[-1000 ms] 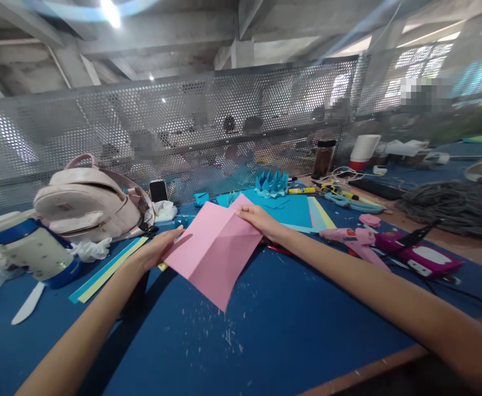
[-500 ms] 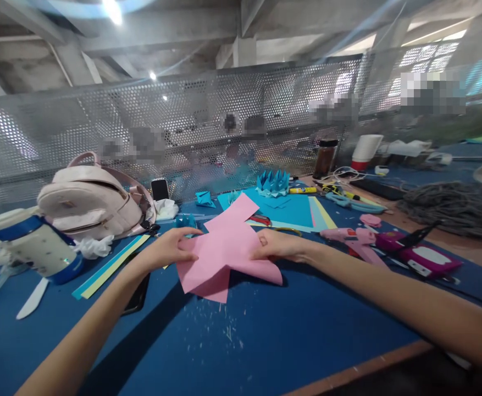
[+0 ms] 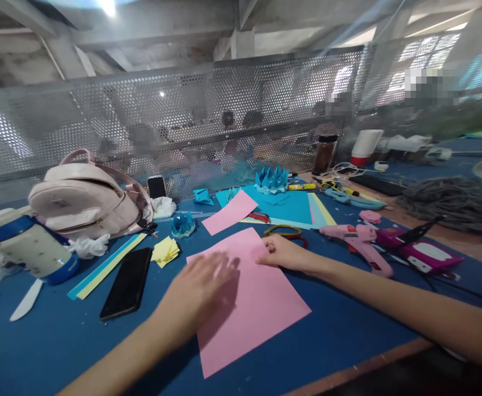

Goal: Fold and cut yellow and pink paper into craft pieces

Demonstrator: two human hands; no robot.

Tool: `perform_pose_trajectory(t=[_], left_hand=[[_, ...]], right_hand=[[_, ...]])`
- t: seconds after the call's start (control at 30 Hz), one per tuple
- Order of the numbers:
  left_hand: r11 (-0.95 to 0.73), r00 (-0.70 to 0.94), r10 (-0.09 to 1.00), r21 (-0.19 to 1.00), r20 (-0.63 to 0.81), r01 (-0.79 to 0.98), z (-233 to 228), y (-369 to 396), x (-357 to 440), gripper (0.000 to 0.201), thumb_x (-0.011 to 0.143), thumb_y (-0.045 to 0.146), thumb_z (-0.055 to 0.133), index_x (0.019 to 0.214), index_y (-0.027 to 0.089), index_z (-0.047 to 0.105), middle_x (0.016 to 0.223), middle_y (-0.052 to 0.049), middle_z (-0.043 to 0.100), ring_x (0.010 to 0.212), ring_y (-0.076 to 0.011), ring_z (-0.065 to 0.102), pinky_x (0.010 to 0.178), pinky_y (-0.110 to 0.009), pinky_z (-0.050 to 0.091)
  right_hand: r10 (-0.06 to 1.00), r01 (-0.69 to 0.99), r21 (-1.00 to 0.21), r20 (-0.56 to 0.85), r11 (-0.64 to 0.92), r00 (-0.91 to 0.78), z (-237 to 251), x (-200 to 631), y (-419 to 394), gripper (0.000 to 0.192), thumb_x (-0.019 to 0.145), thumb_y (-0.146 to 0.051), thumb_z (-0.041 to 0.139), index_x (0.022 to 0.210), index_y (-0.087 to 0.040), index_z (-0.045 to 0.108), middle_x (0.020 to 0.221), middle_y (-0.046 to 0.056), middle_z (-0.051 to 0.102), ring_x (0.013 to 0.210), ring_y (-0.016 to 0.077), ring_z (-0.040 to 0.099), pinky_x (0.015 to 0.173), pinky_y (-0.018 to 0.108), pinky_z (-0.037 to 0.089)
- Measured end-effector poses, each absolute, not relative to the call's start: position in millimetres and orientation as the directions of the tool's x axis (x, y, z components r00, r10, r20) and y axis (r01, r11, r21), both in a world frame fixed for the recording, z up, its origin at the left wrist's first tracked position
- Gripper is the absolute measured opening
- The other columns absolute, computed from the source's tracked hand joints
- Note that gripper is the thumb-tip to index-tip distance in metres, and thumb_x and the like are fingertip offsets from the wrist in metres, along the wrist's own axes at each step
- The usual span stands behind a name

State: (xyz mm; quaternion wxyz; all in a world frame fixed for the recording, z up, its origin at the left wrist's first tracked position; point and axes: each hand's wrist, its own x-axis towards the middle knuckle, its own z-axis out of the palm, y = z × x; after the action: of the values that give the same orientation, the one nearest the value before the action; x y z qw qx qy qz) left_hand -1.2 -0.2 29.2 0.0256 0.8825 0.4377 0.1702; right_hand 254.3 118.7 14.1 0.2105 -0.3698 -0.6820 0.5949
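Note:
A pink sheet of paper (image 3: 265, 308) lies almost flat on the blue tabletop in front of me. My right hand (image 3: 284, 254) has closed its fingers on the sheet's far right edge. Over the sheet's left side is my left hand (image 3: 203, 286), fingers stretched out and a little blurred; whether it touches the paper I cannot tell. Beyond the sheet rests a separate pink strip (image 3: 230, 213). Scissors (image 3: 282, 232) with yellow and red handles sit partly behind my right hand.
Left are a black phone (image 3: 127, 283), yellow paper pieces (image 3: 165, 252), paper strips (image 3: 107, 267), a tumbler (image 3: 34, 247) and a backpack (image 3: 86, 192). Blue folded paper (image 3: 271, 180) stands at the back. To the right are a pink glue gun (image 3: 358, 242) and a purple device (image 3: 424, 252).
The pink sheet, bent and lifted before, has come down nearly flat and nearer to me. My left hand has let go of its edge and moved over it. My right hand keeps its hold.

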Motion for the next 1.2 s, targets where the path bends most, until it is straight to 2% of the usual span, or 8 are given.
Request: perform_pose_trajectory(t=[0.13, 0.3, 0.57, 0.73, 0.87, 0.93, 1.03, 1.2], left_hand=[[-0.714, 0.722, 0.691, 0.192, 0.036, 0.674, 8.6, -19.2, 14.2, 0.079, 0.095, 0.058, 0.042, 0.156, 0.019, 0.009, 0.159, -0.014, 0.018, 0.146, -0.0305, 0.02, 0.117, -0.053, 0.02], [-0.702, 0.715, 0.698, 0.235, 0.041, 0.672, 3.6, -15.6, 5.2, 0.076, 0.097, 0.054, 0.041, 0.156, 0.022, 0.004, 0.16, -0.011, 0.012, 0.146, -0.0308, 0.016, 0.118, -0.054, 0.017], [-0.672, 0.649, 0.714, -0.004, 0.263, 0.741, 8.4, -16.3, 5.5, 0.054, 0.096, 0.018, 0.044, 0.149, 0.027, 0.034, 0.152, -0.007, 0.04, 0.141, -0.0269, 0.035, 0.117, -0.049, 0.024], [-0.339, 0.361, 0.759, -0.144, 0.542, 0.93, 26.7, 14.5, -30.9, 0.07, 0.089, 0.016, 0.056, 0.152, 0.023, 0.026, 0.15, -0.016, 0.041, 0.142, -0.0362, 0.028, 0.116, -0.058, 0.011], [-0.289, 0.306, 0.788, -0.118, 0.534, 0.95, 41.5, 35.4, -52.7, 0.077, 0.088, 0.016, 0.058, 0.154, 0.021, 0.018, 0.117, -0.011, 0.067, 0.112, -0.0292, 0.06, 0.115, -0.058, 0.015], [-0.338, 0.36, 0.785, -0.139, 0.504, 0.931, 42.9, 36.0, -54.6, 0.063, 0.089, 0.011, 0.053, 0.148, 0.022, 0.033, 0.106, -0.007, 0.07, 0.1, -0.025, 0.065, 0.115, -0.055, 0.018], [-0.452, 0.493, 0.759, -0.201, 0.425, 0.869, 34.6, 26.1, -51.9, 0.05, 0.088, 0.004, 0.045, 0.135, 0.022, 0.052, 0.121, -0.009, 0.066, 0.112, -0.025, 0.061, 0.116, -0.053, 0.02], [-0.563, 0.611, 0.746, -0.241, 0.263, 0.791, 7.7, -1.0, -46.6, 0.061, 0.089, 0.004, 0.039, 0.148, 0.021, 0.037, 0.152, -0.01, 0.04, 0.138, -0.0269, 0.039, 0.112, -0.048, 0.033]], right_hand=[[0.728, 0.191, -0.981, -0.143, -0.017, -0.67, 17.4, 251.2, 130.4, 0.054, 0.06, -0.027, 0.08, 0.11, -0.012, 0.064, 0.094, 0.01, 0.074, 0.08, 0.0216, 0.07, 0.07, 0.03, 0.054], [0.73, 0.233, -0.961, -0.052, 0.15, -0.682, 25.7, 237.3, 154.2, 0.057, 0.067, -0.031, 0.074, 0.12, -0.013, 0.058, 0.105, 0.012, 0.072, 0.089, 0.0222, 0.069, 0.076, 0.032, 0.053], [0.709, 0.383, -0.777, 0.112, 0.499, -0.697, 52.2, 226.2, 167.0, 0.03, 0.058, -0.027, 0.079, 0.085, -0.014, 0.07, 0.079, 0.002, 0.067, 0.075, 0.0189, 0.06, 0.062, 0.025, 0.044], [0.712, 0.314, -0.801, 0.187, 0.509, -0.677, 40.5, 231.1, 167.1, 0.018, 0.069, -0.028, 0.071, 0.078, -0.013, 0.07, 0.072, 0.003, 0.067, 0.069, 0.017, 0.06, 0.062, 0.026, 0.045], [0.698, 0.27, -0.785, 0.267, 0.557, -0.664, 33.0, 237.9, 160.2, 0.013, 0.072, -0.028, 0.07, 0.073, -0.015, 0.07, 0.077, 0.006, 0.068, 0.075, 0.019, 0.063, 0.07, 0.03, 0.048], [0.644, 0.235, -0.735, 0.338, 0.636, -0.686, 34.0, 243.4, 151.1, 0.011, 0.075, -0.027, 0.069, 0.074, -0.016, 0.071, 0.081, 0.007, 0.068, 0.077, 0.0192, 0.063, 0.072, 0.03, 0.048], [0.445, 0.157, -0.568, 0.413, 0.808, -0.794, 35.4, 253.9, 132.7, 0.014, 0.087, -0.021, 0.059, 0.087, -0.02, 0.073, 0.093, 0.008, 0.07, 0.088, 0.0194, 0.065, 0.081, 0.03, 0.048], [0.204, 0.11, -0.354, 0.241, 0.929, -0.949, 34.8, 266.8, 105.0, 0.03, 0.093, -0.019, 0.048, 0.118, -0.022, 0.065, 0.134, 0.009, 0.059, 0.131, 0.0218, 0.048, 0.105, 0.037, 0.039]])
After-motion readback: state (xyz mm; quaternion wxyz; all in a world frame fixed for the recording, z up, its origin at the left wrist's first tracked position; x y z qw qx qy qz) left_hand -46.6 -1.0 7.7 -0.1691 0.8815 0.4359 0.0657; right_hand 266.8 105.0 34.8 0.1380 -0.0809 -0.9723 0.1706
